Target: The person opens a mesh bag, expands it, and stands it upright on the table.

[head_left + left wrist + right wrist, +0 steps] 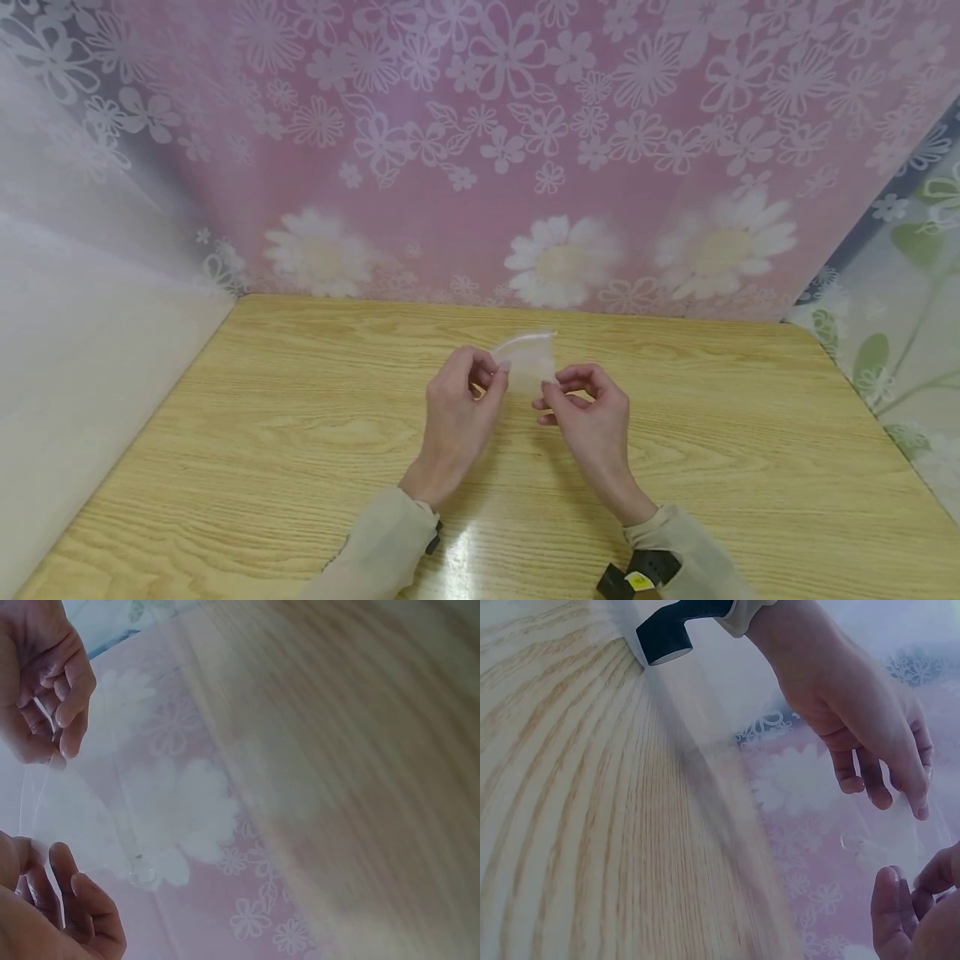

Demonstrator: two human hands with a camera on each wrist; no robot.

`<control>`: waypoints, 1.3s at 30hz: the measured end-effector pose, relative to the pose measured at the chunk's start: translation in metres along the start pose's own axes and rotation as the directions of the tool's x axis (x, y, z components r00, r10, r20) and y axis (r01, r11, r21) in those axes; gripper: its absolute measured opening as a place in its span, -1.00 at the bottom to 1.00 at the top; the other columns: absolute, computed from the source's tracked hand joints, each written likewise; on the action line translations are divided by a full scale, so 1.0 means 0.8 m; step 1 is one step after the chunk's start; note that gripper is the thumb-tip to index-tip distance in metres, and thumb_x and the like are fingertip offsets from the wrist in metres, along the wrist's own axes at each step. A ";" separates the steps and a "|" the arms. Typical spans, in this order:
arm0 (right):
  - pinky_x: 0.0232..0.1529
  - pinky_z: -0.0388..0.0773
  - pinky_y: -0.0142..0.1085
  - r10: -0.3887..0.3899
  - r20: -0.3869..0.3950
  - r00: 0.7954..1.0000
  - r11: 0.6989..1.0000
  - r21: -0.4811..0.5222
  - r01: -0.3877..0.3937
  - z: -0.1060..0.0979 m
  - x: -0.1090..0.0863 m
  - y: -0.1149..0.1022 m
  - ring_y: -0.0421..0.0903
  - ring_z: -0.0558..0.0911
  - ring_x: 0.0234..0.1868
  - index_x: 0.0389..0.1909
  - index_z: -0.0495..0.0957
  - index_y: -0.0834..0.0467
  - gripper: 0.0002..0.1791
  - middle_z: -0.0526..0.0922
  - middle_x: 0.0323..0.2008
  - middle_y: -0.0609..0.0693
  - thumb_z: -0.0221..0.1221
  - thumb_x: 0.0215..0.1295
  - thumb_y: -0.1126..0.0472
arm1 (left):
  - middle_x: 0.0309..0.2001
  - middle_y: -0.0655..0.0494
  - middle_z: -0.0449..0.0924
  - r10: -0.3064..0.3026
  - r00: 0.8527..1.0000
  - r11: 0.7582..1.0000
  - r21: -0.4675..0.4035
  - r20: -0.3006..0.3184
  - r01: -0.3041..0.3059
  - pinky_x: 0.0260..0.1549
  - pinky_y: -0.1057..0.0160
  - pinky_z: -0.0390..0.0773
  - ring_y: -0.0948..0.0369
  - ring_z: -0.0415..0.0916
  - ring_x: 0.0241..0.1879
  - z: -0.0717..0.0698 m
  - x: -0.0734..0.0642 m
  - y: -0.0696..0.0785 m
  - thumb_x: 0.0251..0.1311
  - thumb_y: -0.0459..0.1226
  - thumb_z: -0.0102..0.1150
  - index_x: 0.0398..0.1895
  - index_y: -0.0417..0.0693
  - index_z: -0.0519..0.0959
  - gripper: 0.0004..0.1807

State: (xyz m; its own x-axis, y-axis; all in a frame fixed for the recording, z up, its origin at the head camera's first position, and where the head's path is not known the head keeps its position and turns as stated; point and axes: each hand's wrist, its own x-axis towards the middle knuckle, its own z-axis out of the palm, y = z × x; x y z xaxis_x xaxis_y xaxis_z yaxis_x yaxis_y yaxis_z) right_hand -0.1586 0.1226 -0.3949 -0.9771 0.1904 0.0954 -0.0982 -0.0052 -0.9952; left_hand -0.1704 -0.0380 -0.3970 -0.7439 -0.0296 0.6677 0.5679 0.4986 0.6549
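Observation:
A small clear plastic zip bag [531, 360] is held up over the table between both hands, its strip-like zip edge at the top, away from the person. My left hand [459, 408] pinches its left side between thumb and fingers. On the lower right corner, the right hand [592, 417] pinches with thumb and index finger, the other fingers loosely bent. The left wrist view shows the see-through bag [82, 814] stretched between the two hands. In the right wrist view the bag [889, 836] looks faint against the curtain. Nothing shows inside it.
The wood-grain table [300, 467] spreads under the hands. Behind it hangs a pink flowered curtain [450, 225]. A pale sheet [90, 333] borders the left side, and a leaf-print curtain [900, 333] the right. A black wrist camera [617, 582] sits at the right cuff.

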 end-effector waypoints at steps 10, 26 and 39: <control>-0.42 0.76 -0.19 -0.018 -0.004 1.000 0.999 -0.036 0.018 -0.001 0.000 0.003 -0.10 0.79 -0.44 -0.19 0.51 0.30 -0.85 0.62 -0.36 0.01 0.30 0.31 0.42 | -0.42 0.15 0.58 0.001 0.999 1.000 -0.001 0.050 -0.001 -0.44 0.37 0.56 0.32 0.57 -0.44 0.000 -0.002 0.002 0.29 -0.31 0.35 -0.34 -0.05 0.51 -0.83; -0.41 0.75 -0.23 -0.238 -0.065 0.969 0.971 -0.052 0.235 -0.005 0.005 0.000 -0.20 0.72 -0.38 -0.09 0.58 0.32 -0.71 0.62 -0.27 0.05 0.39 0.19 0.47 | -0.31 0.06 0.61 -0.005 0.997 1.000 -0.021 0.082 0.007 -0.39 0.34 0.67 0.25 0.63 -0.36 0.001 -0.001 0.000 0.25 -0.35 0.38 -0.27 -0.12 0.54 -0.85; -0.51 0.72 -0.26 -0.357 -0.062 0.932 0.930 -0.113 0.349 -0.008 0.009 0.008 -0.26 0.73 -0.46 -0.25 0.64 0.29 -0.87 0.70 -0.42 0.10 0.37 0.31 0.30 | -0.23 0.00 0.56 -0.014 0.990 0.999 -0.040 0.142 0.020 -0.38 0.28 0.68 0.17 0.59 -0.28 0.003 -0.004 0.000 0.17 -0.51 0.31 -0.19 -0.16 0.56 -0.80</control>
State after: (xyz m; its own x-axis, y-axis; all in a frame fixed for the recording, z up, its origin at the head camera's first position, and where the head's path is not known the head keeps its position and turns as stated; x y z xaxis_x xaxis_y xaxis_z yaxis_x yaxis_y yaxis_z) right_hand -0.1651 0.1300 -0.4005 -0.8639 0.2406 0.4425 -0.4107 0.1722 -0.8954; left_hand -0.1689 -0.0359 -0.3999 -0.7945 0.0866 0.6011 0.5665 0.4625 0.6821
